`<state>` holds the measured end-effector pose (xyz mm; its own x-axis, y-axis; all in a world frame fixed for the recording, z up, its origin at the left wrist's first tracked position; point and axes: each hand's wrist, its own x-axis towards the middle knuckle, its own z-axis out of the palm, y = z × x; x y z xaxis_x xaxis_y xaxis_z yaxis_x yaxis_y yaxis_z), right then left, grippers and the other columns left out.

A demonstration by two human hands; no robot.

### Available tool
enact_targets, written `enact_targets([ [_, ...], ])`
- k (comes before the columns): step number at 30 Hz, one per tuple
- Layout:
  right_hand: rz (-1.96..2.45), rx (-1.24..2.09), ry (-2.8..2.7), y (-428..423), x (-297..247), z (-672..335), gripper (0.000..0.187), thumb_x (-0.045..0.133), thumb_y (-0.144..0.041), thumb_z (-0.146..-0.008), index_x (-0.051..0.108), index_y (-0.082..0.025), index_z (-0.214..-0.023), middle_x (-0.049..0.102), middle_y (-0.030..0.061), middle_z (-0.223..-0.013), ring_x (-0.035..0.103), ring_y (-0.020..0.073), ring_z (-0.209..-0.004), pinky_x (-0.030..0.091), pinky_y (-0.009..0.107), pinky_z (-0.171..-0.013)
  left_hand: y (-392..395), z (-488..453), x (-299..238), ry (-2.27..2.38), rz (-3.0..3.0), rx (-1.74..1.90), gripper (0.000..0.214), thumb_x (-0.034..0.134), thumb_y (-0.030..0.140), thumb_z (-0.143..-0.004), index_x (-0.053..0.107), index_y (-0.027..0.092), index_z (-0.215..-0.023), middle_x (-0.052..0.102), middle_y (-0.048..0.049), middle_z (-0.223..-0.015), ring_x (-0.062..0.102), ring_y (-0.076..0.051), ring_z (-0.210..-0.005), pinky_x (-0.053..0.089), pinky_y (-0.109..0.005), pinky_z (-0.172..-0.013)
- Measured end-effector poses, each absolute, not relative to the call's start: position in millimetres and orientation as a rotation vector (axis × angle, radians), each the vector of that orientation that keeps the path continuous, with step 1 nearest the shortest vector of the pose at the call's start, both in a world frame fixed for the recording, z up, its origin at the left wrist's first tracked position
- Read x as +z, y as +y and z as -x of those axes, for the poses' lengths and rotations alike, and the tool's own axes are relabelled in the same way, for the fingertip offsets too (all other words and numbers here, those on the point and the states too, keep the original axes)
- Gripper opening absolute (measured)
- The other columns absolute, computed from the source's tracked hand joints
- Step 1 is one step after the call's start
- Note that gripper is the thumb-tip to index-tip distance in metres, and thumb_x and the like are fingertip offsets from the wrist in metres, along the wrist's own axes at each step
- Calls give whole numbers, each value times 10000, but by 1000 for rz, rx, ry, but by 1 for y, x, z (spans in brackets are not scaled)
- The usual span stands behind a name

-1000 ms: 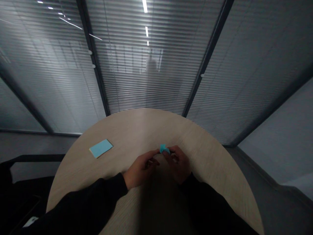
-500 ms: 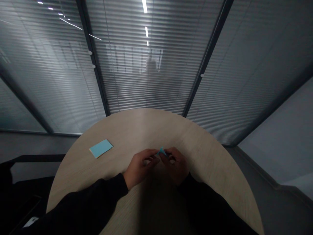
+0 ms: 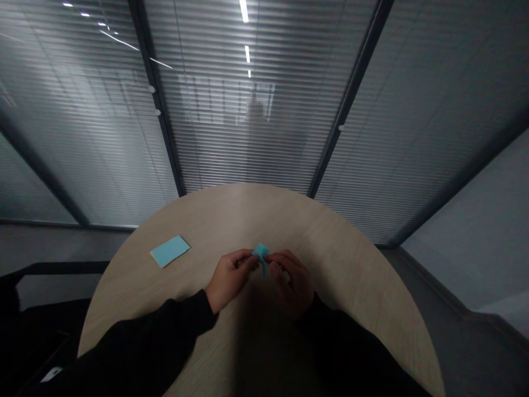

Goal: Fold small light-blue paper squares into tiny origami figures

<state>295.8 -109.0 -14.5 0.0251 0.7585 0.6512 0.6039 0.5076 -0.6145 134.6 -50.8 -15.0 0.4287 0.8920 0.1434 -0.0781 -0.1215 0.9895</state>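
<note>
A small piece of folded light-blue paper [image 3: 260, 250] is held over the middle of the table, with a narrow strip of it hanging down. My left hand [image 3: 230, 277] pinches its left side between thumb and fingers. From the right, the fingertips of my right hand [image 3: 291, 280] meet the paper's edge, the other fingers curled in. Farther left on the table lies a pad of light-blue paper [image 3: 170, 251] with a yellowish edge, apart from both hands.
The round wooden table [image 3: 243, 209] fills the middle of the view. Behind it stand glass panels with blinds [image 3: 248, 149]. A dark chair [image 3: 61, 268] is at the left, and a pale wall [image 3: 475, 237] rises on the right.
The folded paper has shifted slightly left and shows more of itself, its strip now hanging down. My left hand has moved a little left, and the right hand's fingers have changed position.
</note>
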Motion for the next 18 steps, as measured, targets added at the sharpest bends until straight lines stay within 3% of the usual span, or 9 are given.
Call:
enact_targets([
  [3,1266,419,-1469,-104,-20,-297,224,513,-371,-924,630,-193,-855,650,58,-821,622,176,-728,500,290,-626,-52,-135,-13,754,-1386,923,348,656,460,-821,724,140,-937,684,-49,-737,570,-134,-616,437,-242,-567],
  [8,1258,856,-1163,-95,-30,-300,400,708,-475,-769,600,-191,-1030,687,55,-865,653,173,-699,528,275,-585,-52,-136,-18,688,-1355,856,313,672,435,-813,722,141,-912,677,-50,-778,572,-132,-676,444,-236,-609],
  [13,1286,876,-1240,-97,-25,-302,347,686,-506,-781,648,-168,-851,640,13,-673,594,142,-585,501,264,-552,-48,-136,-24,705,-1324,850,314,692,412,-810,701,131,-949,679,-55,-801,574,-129,-680,426,-226,-587],
  [18,1258,872,-1320,-100,-21,-301,340,639,-519,-811,646,-179,-829,619,1,-668,578,137,-589,501,260,-563,-49,-136,-26,704,-1303,855,299,709,418,-794,686,135,-887,671,-42,-757,568,-124,-639,427,-229,-570],
])
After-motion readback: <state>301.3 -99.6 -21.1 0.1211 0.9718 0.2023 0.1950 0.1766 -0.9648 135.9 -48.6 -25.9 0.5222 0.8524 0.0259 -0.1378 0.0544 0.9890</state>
